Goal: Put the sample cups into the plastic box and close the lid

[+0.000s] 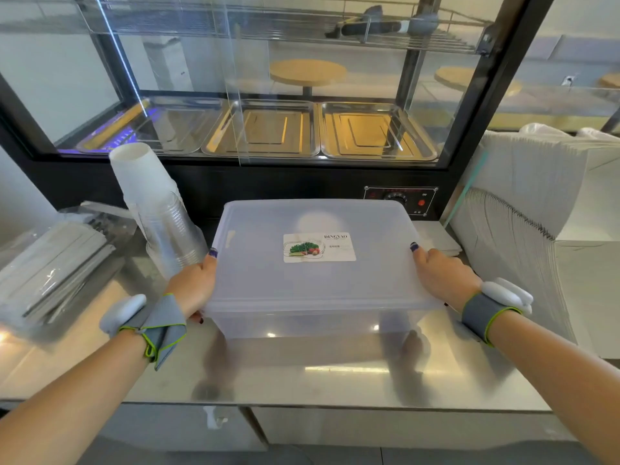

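A translucent plastic box [302, 322] stands on the steel counter in front of me, its frosted lid [369, 280] lying flat on top with a vegetable sticker in the middle. My left hand [196, 285] grips the lid's left edge, thumb on top. My right hand [443, 275] grips the right edge the same way. A tilted stack of sample cups [154, 203], white paper ones over clear plastic ones, leans on the counter just left of the box. What the box holds is hard to make out through the lid.
A glass display warmer [268, 129] with steel trays rises right behind the box, control dial [397, 198] at its base. Wrapped packets [50, 263] lie at the left. Stacks of white paper bags [523, 229] crowd the right. The counter's front edge [302, 406] is near me.
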`<state>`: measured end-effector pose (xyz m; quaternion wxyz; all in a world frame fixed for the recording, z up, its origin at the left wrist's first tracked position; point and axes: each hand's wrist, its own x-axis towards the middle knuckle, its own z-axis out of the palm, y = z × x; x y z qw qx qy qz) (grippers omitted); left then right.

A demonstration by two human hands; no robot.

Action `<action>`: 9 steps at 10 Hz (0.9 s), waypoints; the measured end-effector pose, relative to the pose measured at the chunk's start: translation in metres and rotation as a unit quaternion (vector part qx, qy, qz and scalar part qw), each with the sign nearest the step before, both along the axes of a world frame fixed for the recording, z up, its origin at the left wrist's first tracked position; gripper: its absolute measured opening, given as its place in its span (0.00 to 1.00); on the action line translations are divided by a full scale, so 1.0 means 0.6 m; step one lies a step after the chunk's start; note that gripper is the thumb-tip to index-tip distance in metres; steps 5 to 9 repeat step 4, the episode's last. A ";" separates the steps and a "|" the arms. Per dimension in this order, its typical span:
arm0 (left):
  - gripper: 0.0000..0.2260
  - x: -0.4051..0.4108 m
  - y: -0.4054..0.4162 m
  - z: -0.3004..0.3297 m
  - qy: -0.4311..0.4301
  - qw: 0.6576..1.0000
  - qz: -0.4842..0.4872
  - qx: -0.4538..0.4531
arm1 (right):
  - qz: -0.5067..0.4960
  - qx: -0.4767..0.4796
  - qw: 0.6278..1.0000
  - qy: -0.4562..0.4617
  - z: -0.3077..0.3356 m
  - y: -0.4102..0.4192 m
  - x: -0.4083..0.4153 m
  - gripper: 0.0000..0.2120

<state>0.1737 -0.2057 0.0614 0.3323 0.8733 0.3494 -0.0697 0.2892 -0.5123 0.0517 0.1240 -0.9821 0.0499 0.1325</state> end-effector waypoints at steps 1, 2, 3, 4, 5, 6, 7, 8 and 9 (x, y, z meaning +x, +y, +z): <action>0.28 0.003 0.002 0.006 0.011 1.000 -0.011 0.018 | 0.059 -0.100 0.993 0.003 0.025 0.011 -0.009 0.27; 0.25 0.008 0.003 0.026 0.035 0.998 -0.022 0.040 | 0.114 -0.204 0.972 -0.014 0.059 0.027 -0.018 0.24; 0.22 0.020 -0.001 0.049 0.059 0.991 -0.051 0.105 | 0.151 -0.248 0.956 -0.046 0.090 0.043 -0.004 0.25; 0.20 0.028 -0.017 0.102 0.049 0.990 -0.048 0.127 | 0.168 -0.219 0.960 -0.055 0.129 0.067 0.026 0.29; 0.20 0.028 -0.017 0.102 0.049 0.990 -0.048 0.127 | 0.168 -0.219 0.960 -0.055 0.129 0.067 0.026 0.29; 0.20 0.028 -0.017 0.102 0.049 0.990 -0.048 0.127 | 0.168 -0.219 0.960 -0.055 0.129 0.067 0.026 0.29; 0.20 0.028 -0.017 0.102 0.049 0.990 -0.048 0.127 | 0.168 -0.219 0.960 -0.055 0.129 0.067 0.026 0.29; 0.20 0.028 -0.017 0.102 0.049 0.990 -0.048 0.127 | 0.168 -0.219 0.960 -0.055 0.129 0.067 0.026 0.29; 0.20 0.028 -0.017 0.102 0.049 0.990 -0.048 0.127 | 0.168 -0.219 0.960 -0.055 0.129 0.067 0.026 0.29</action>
